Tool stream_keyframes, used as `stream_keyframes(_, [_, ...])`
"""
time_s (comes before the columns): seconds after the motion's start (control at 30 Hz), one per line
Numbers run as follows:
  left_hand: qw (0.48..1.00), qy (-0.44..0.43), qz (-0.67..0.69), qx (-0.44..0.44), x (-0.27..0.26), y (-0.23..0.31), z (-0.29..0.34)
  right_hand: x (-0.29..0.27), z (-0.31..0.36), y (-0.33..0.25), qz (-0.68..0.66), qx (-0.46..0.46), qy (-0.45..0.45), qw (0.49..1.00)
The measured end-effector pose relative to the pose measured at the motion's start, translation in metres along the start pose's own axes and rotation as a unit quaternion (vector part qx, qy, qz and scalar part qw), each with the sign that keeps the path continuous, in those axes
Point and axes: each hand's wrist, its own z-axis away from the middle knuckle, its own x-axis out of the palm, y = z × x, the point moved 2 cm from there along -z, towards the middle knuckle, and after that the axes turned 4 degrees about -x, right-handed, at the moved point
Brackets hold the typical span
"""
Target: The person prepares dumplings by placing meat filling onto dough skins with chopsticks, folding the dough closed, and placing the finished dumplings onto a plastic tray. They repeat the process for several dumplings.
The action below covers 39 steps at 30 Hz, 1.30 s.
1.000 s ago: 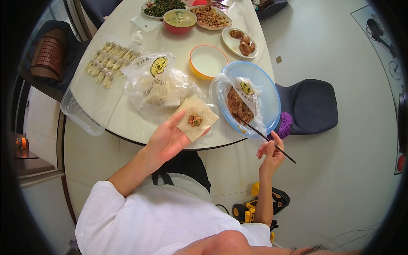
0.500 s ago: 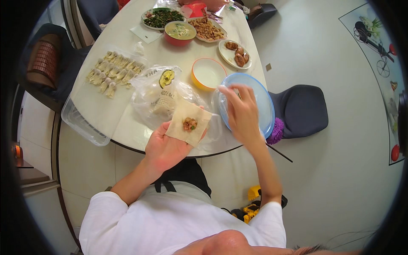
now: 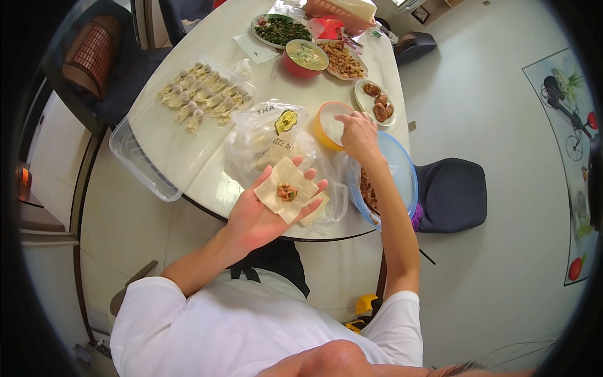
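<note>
A square wonton wrapper (image 3: pixel 276 194) with a small mound of meat filling (image 3: pixel 287 192) at its middle lies across my upturned left hand (image 3: pixel 256 217), which holds it from below, fingers spread. Over the orange-rimmed bowl (image 3: pixel 323 127), my right hand (image 3: pixel 360 137) has its index finger stretched down toward the pale liquid; nothing shows in its fingers. Beneath my right forearm is a blue-rimmed basin (image 3: pixel 404 164) with brown minced meat (image 3: pixel 367 191) in it. A clear plastic bag (image 3: pixel 259 139) sits beyond my left hand, and more wrappers (image 3: pixel 314 212) show beside that hand.
Rows of folded wontons (image 3: pixel 202 91) rest on a tray (image 3: pixel 135 164) at the left. Farther back stand a plate of greens (image 3: pixel 281 31), a red soup bowl (image 3: pixel 304 58), a plate of diced food (image 3: pixel 342 60) and a plate of browned pieces (image 3: pixel 379 102). A dark chair (image 3: pixel 453 195) is at the right.
My right hand has moved from above the basin to the orange-rimmed bowl, uncovering the minced meat. My left hand still supports the filled wrapper. The view has shifted, so the table sits farther right.
</note>
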Motion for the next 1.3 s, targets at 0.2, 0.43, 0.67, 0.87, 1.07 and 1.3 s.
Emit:
stream_keyframes(0.2, [0.999,0.027,0.004,0.028,-0.014,0.007,-0.008,-0.052,0.064,-0.049,-0.331,-0.010,0.091,0.939])
stream_keyframes(0.43, [0.997,0.043,-0.052,0.040,-0.013,-0.001,-0.009,-0.049,0.110,-0.101,-0.322,-0.118,0.116,0.932])
stream_keyframes(0.67, [0.997,0.016,-0.067,0.031,-0.011,-0.003,-0.005,-0.034,0.119,-0.119,-0.337,-0.139,0.112,0.924])
stream_keyframes(0.87, [0.991,-0.003,-0.123,0.042,-0.012,0.003,-0.004,-0.043,0.131,-0.109,-0.274,-0.178,0.121,0.937])
stream_keyframes(1.07, [0.991,0.025,-0.131,0.028,-0.008,-0.004,-0.004,-0.047,0.111,-0.110,-0.218,-0.169,0.166,0.947])
stream_keyframes(1.3, [0.986,0.036,-0.151,0.062,-0.001,-0.001,-0.003,-0.046,0.122,-0.104,-0.136,-0.146,0.164,0.966])
